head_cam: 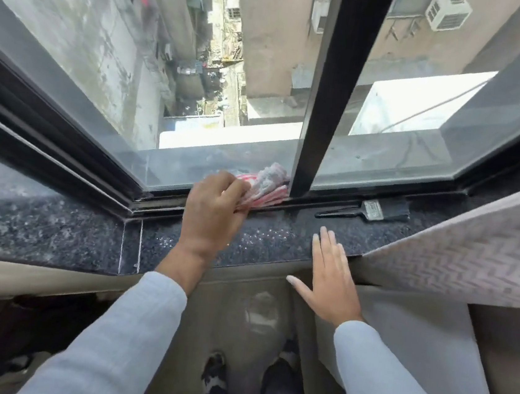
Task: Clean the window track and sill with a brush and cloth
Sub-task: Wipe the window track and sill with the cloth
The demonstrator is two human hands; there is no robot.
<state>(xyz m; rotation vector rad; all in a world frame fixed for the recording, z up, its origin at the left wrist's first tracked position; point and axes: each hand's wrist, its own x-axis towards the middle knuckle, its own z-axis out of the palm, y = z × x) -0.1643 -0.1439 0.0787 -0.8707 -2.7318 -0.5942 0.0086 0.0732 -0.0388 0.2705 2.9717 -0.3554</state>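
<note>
The right hand lay flat with fingers spread on the front edge of the dark granite sill, holding nothing. Further in, the left hand pinched a red-and-white cloth pressed into the window track. The brush lay on the sill just beside the track, to the right of the cloth.

A dark speckled granite sill is seen below the window track. A black-handled brush is laid flat on it to the right, just beside the track. A red-and-white cloth is pressed into the track.
</note>
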